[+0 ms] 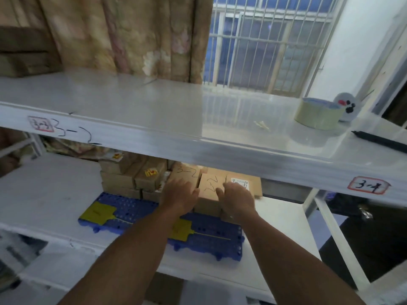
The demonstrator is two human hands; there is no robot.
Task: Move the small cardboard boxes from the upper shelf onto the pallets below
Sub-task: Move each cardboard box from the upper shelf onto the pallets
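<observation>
Small brown cardboard boxes (130, 179) are stacked on a blue perforated pallet (211, 243) on the lower shelf. My left hand (179, 194) and my right hand (236, 198) reach under the upper shelf (154, 111) and press on either side of one small box (209, 188) with black writing on top. Fingers of both hands are spread against that box and its neighbours. A box marked 3-2 (186, 176) stands just behind my left hand. More brown boxes (24, 51) remain at the far left of the upper shelf.
A roll of tape (317, 113), a white round toy (348, 106) and a black pen (378, 139) lie on the upper shelf's right end. Yellow tags (99, 213) lie on the pallet. The shelf edge carries labels 3-3 and 3-4. Curtain and barred window stand behind.
</observation>
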